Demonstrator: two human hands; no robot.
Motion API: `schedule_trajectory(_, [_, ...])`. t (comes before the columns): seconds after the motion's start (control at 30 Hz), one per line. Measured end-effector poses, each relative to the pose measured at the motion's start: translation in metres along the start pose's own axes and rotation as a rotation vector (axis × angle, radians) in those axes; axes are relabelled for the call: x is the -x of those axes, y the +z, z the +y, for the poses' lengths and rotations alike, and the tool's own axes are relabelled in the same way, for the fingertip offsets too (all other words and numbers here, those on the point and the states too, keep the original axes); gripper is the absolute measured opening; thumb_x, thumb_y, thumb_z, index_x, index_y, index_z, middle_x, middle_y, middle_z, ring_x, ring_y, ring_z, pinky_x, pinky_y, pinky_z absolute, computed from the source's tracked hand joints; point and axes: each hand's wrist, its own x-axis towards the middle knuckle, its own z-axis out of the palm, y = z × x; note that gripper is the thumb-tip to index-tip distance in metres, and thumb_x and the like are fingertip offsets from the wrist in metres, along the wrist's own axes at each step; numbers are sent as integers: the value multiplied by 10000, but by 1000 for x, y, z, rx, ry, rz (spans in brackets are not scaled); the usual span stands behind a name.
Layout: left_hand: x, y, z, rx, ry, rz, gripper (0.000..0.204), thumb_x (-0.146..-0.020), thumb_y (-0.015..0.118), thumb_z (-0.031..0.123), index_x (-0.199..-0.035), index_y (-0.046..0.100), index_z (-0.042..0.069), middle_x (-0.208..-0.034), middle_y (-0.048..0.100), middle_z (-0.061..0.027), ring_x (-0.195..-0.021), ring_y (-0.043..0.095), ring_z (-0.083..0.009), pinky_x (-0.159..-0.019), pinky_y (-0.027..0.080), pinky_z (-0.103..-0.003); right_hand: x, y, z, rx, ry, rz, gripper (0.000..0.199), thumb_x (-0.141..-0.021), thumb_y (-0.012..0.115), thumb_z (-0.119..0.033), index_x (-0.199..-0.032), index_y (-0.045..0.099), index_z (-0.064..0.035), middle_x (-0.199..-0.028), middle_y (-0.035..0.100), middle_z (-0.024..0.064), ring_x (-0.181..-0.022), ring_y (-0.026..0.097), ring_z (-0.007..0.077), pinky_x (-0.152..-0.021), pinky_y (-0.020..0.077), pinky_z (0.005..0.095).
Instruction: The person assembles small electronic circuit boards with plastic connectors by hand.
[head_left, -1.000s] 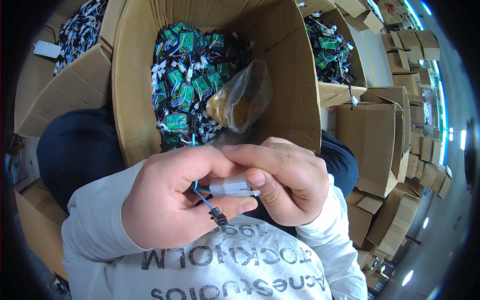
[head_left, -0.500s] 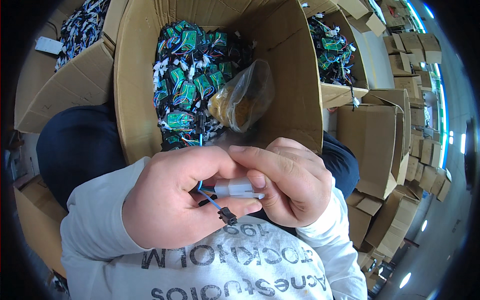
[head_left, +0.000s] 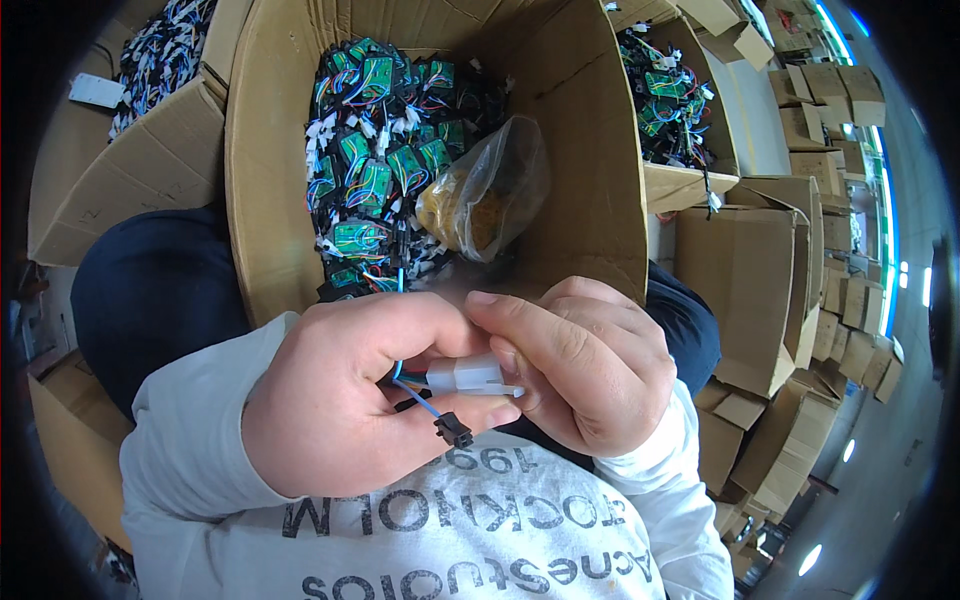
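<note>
Between thumb and fingers, my left hand (head_left: 330, 390) grips a translucent white plastic wire connector (head_left: 466, 375), its length lying across to the right. Coloured wires run from its left end into the palm. A small black connector (head_left: 453, 430) on a blue wire dangles over my left thumb. My right hand (head_left: 595, 370) is closed in a pinch at the white connector's right end, thumb tip against it. The right index fingertip reaches over toward my left index finger. Whether the right fingers also hold something small is hidden.
An open cardboard box (head_left: 275, 190) before me holds many green circuit boards (head_left: 374, 186) with wires and a clear bag (head_left: 487, 205) of yellow-brown contents. A box (head_left: 140, 165) of wired parts stands left, another (head_left: 690, 188) right. More cartons (head_left: 735, 290) stack at right.
My right hand has shifted slightly to the right, and its thumb has drawn back a little along the white connector's end. My left hand has barely moved.
</note>
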Motion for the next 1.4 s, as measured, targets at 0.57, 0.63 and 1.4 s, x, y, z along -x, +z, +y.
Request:
schedule_trajectory(0.57, [3,-1,-1,-8,-81,-25,260,-809,787,2,-992,602,9,-894,638,-23,-815,562,-62,-722,445,-228,-4,-10,-7,202,-6,-26,426,-626,740,-84,-1023,686,61,-683,626,39,-547,589,157,-509,445,271])
schedule_trajectory(0.63, [3,-1,-1,17,-76,-31,280,-807,791,4,-1008,595,11,-900,630,-21,-826,558,-64,-737,440,-228,-6,-10,-8,170,33,-10,390,-656,758,-78,-1019,692,47,-674,624,36,-542,588,158,-506,441,274])
schedule_trajectory(1.4, [-4,-8,-11,133,195,-30,424,-901,710,372,-1165,668,42,-1100,485,-78,-1109,463,-198,-992,356,-334,-6,-21,-12,-375,398,-137,486,-873,640,-57,-1322,488,47,-1107,623,174,-978,618,310,-868,476,379])
